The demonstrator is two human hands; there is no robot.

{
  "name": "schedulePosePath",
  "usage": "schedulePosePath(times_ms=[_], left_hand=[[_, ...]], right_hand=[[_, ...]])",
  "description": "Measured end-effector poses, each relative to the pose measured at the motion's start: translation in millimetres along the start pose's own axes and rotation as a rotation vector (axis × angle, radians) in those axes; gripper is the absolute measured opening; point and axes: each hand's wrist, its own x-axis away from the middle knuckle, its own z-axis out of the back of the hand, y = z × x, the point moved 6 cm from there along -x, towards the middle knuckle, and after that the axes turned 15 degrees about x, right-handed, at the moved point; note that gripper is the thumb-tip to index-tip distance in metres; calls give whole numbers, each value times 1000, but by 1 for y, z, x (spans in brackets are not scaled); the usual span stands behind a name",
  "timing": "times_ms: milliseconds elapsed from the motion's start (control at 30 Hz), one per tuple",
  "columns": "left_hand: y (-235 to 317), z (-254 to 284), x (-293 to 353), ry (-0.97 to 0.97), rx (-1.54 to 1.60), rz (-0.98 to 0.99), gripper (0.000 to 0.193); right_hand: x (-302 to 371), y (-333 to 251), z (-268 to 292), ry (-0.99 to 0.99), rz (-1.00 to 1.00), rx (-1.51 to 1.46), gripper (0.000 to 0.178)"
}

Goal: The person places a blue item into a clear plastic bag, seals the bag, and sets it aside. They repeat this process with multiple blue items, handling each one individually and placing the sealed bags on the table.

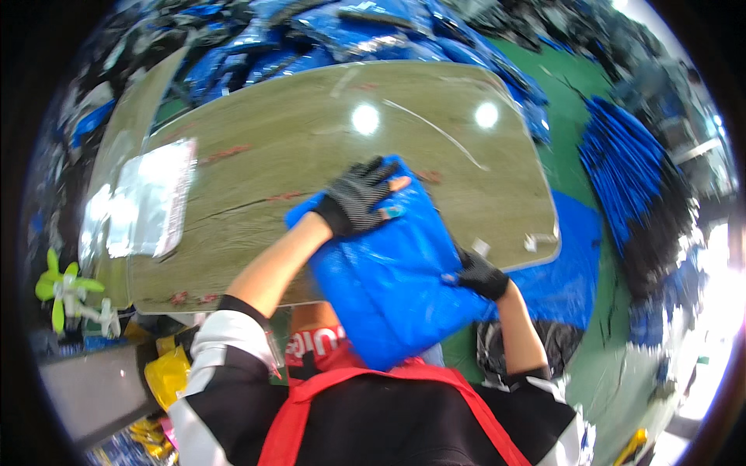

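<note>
Likely to handle as light, soft and floppy: a blue plastic packet [388,287], folded into a rough rectangle and turned at a slant in the centre of the frame, with its upper part over the table [311,140] and its lower corner out past the near edge. Probably slippery too, judging by the shiny, wrinkled film, and apt to crease or slip open rather than break. Best taken hold of at the folded side edges, with several layers caught together, and supported under the middle against sagging.

With the left hand [357,198], in a dark ribbed knit glove with some bare fingertips, covers the packet's upper part, with fingers slightly spread and laid nearly flat. With the right hand [480,276], gloved alike, meets the right edge, with thumb on the upper face and the other fingers close together; cannot tell about any pinch underneath.

All around, mixed textures: at centre, glossy wood grain with rounded corners; at the left, a flat, glaring stack of clear film sleeves [151,198]; at the top, a heap of crumpled blue bags [357,31]; at the right, a limp, pleated blue-and-black bundle [633,179]; at the lower left, a small fan [64,287] with smooth green blades
</note>
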Motion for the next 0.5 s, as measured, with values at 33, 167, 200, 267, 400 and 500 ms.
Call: schedulePosePath(times_ms=[33,167,200,267,400,500], left_hand=[[-13,-5,2,63,20,-4,56],[-107,53,86,493,75,69,27],[-142,88,122,558,-100,233,21],[-213,165,221,732,-78,740,14],[-251,262,410,1018,-479,915,20],[-292,255,468,732,-400,1131,19]], right_hand=[[-1,-1,6,53,-25,202,88],[4,14,2,99,-190,170,88],[5,15,-1,97,-179,56,90],[5,13,0,96,-144,20,95],[6,15,6,150,-242,77,109],[8,17,8,186,-299,37,107]])
